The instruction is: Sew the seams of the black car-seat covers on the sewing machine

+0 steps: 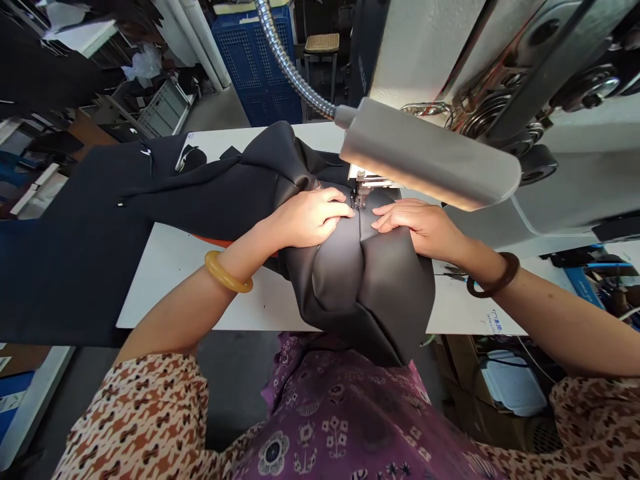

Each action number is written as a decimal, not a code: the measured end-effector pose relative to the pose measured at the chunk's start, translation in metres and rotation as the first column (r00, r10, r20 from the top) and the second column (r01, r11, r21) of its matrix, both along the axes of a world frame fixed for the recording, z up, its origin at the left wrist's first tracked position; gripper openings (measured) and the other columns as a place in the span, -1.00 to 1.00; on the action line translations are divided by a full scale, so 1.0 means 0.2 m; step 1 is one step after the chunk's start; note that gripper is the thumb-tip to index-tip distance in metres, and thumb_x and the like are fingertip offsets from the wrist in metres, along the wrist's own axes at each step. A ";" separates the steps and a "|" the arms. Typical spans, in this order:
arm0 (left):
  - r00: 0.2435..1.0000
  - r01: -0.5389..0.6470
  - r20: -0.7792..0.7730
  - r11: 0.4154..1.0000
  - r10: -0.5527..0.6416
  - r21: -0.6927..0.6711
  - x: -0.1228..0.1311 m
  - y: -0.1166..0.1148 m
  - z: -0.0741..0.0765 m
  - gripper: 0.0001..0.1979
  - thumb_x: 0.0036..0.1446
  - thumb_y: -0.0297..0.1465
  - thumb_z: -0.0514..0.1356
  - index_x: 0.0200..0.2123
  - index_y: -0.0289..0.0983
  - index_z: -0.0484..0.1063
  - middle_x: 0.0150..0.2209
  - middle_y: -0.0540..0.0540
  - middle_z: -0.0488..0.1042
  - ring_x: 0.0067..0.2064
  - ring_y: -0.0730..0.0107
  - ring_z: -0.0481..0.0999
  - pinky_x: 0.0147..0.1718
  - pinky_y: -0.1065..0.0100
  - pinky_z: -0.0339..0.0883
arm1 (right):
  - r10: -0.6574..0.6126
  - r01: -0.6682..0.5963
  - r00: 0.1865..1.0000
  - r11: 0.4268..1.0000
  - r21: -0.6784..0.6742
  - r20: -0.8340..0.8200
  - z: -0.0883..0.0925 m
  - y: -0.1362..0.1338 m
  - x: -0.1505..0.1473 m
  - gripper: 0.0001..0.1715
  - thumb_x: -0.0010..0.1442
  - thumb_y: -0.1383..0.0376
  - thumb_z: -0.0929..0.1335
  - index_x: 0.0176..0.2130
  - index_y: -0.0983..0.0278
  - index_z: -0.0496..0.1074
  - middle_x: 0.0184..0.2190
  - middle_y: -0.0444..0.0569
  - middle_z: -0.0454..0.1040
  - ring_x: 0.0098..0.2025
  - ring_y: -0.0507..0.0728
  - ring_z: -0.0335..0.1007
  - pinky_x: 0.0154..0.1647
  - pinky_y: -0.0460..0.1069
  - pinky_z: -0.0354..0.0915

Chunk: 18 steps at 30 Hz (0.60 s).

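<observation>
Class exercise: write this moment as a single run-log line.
left hand: flat on black fabric | right hand: flat on black fabric | sewing machine presser foot: just ahead, between hands

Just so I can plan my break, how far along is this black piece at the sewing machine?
Done: the black cloth beyond the machine foot seems already fed through, though stitches are too small to see. In hand: the left hand and right hand press two shiny panels together just before the foot. Left: the join running toward the body, which has not reached the foot.

room: grey floor (213,110) | blue mesh crate (255,67) | woven-seat stool (321,43) | grey plastic crate (165,107)
</observation>
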State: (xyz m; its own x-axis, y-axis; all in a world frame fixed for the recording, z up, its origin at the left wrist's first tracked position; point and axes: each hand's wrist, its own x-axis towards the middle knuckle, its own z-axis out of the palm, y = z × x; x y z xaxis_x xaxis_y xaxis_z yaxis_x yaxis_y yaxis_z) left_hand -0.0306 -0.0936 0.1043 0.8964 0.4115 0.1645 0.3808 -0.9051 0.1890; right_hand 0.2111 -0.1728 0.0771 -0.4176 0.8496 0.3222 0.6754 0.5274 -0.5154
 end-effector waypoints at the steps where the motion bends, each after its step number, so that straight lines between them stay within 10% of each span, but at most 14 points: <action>1: 1.000 0.007 0.006 1.000 -0.007 -0.007 0.00 0.01 0.00 -0.61 0.20 -0.49 -0.02 -0.03 -0.21 0.51 0.06 -0.11 0.45 0.03 0.27 0.47 0.03 0.24 0.38 | -0.012 0.012 1.000 1.000 -0.007 -0.004 -0.01 0.01 0.00 -0.75 0.12 0.37 0.25 -0.41 0.19 0.50 -0.30 -0.08 0.59 -0.04 0.18 0.48 -0.04 0.10 0.37; 18: 0.977 0.066 0.204 0.997 -0.056 -0.039 0.02 0.12 -0.07 -0.65 0.12 -0.55 -0.03 -0.23 -0.28 0.55 -0.13 -0.06 0.56 -0.07 0.35 0.52 -0.04 0.30 0.39 | -0.195 0.202 0.979 0.971 0.129 -0.064 -0.03 -0.05 0.00 -0.71 0.18 0.36 0.18 -0.28 0.18 0.45 -0.21 -0.04 0.56 -0.12 0.19 0.50 -0.08 0.14 0.41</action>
State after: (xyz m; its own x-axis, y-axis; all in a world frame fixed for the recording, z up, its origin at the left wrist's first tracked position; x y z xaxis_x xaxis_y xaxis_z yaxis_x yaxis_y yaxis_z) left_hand -0.0271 -0.0705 0.0912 0.8699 0.3681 0.3282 0.2746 -0.9143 0.2979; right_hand 0.2118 -0.1822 0.0712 -0.2255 0.8614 0.4551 0.7487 0.4521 -0.4848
